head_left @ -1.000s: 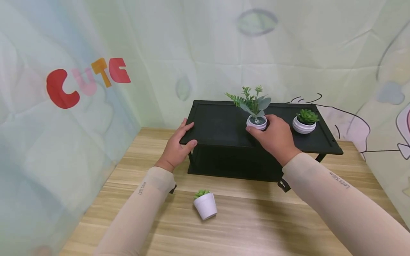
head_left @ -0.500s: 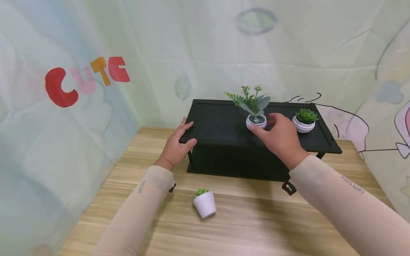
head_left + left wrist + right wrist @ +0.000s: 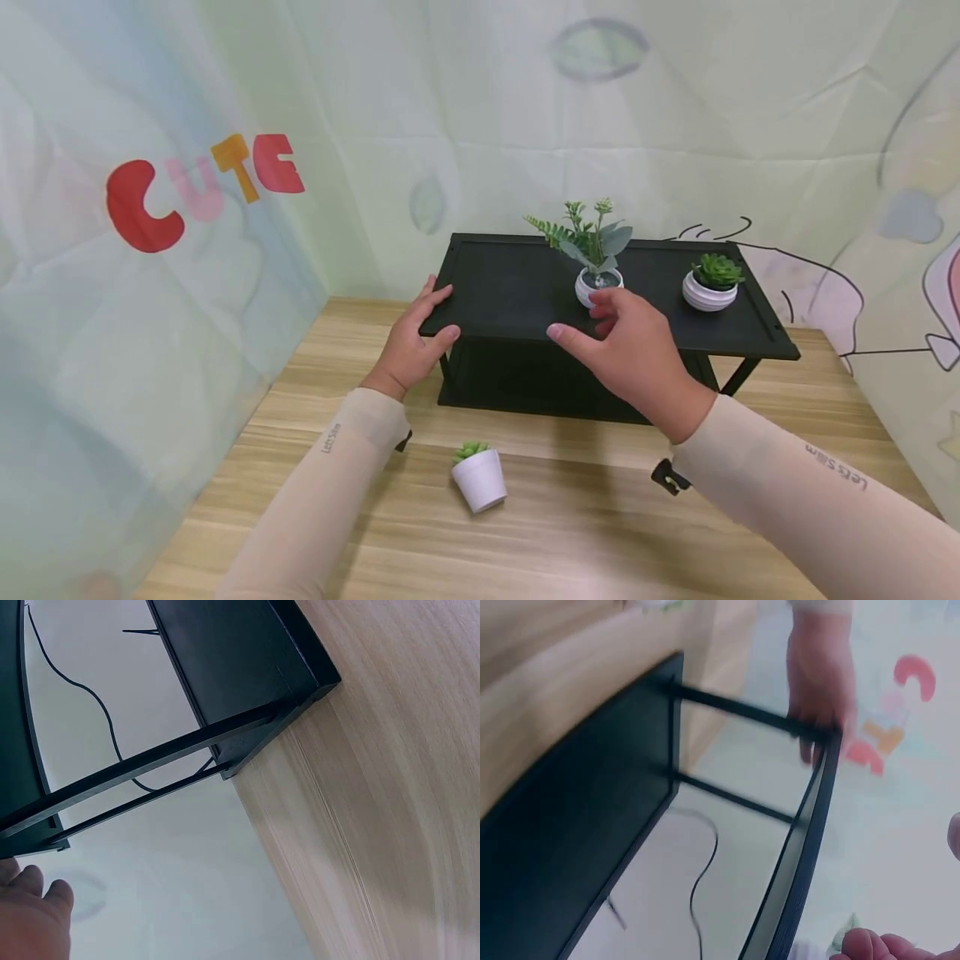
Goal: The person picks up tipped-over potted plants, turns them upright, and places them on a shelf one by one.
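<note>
A black two-tier shelf [image 3: 510,292] stands on the wooden table [image 3: 600,517]. On its top sit a fern in a small white pot [image 3: 597,287] and a succulent in a ribbed white pot [image 3: 709,290]. My left hand [image 3: 420,333] grips the shelf's front left corner, fingers on top and thumb on the front edge; the right wrist view shows this left hand [image 3: 819,682] over the shelf [image 3: 577,847] rim. My right hand [image 3: 611,342] hovers just in front of the fern pot, fingers relaxed and holding nothing. A third small white pot [image 3: 480,479] lies tilted on the table between my arms.
A printed cloth backdrop with the letters CUTE [image 3: 202,187] closes in the left, back and right sides. The left wrist view looks under the shelf [image 3: 225,660] at its thin legs and the table's wood.
My right hand has let go of the fern pot and drawn back toward me and to the left. The pot stays on the shelf top. The left hand has not moved.
</note>
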`<state>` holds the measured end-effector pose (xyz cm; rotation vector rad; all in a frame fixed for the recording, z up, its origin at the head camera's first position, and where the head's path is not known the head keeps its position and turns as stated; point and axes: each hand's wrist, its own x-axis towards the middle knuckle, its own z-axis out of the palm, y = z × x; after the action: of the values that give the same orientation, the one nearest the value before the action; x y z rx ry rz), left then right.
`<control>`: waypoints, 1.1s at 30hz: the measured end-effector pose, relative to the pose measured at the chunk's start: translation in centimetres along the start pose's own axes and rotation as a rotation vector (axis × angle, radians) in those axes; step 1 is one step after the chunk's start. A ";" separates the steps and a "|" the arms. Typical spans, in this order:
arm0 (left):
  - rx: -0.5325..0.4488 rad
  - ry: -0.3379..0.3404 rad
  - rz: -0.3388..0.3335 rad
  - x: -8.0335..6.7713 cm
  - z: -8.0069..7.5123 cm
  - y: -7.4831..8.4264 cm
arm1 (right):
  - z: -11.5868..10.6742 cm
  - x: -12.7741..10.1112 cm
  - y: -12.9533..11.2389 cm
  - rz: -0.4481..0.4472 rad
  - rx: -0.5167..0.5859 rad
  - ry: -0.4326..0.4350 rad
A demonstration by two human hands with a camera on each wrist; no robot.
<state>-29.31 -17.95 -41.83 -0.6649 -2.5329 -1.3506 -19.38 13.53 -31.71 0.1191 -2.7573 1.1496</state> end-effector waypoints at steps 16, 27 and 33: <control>0.003 0.005 0.006 -0.1 0.1 0.0 | 4.2 -4.2 -0.9 -0.043 0.080 -0.162; 0.017 0.003 0.006 -0.1 0.1 0.1 | 7.4 -5.5 0.2 0.027 0.086 -0.267; 0.013 0.006 0.010 0.0 0.1 0.1 | 9.1 -5.8 1.3 0.040 0.061 -0.305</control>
<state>-29.24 -17.86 -41.83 -0.6691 -2.5280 -1.3304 -14.82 8.07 -39.88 0.2684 -2.9982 1.3258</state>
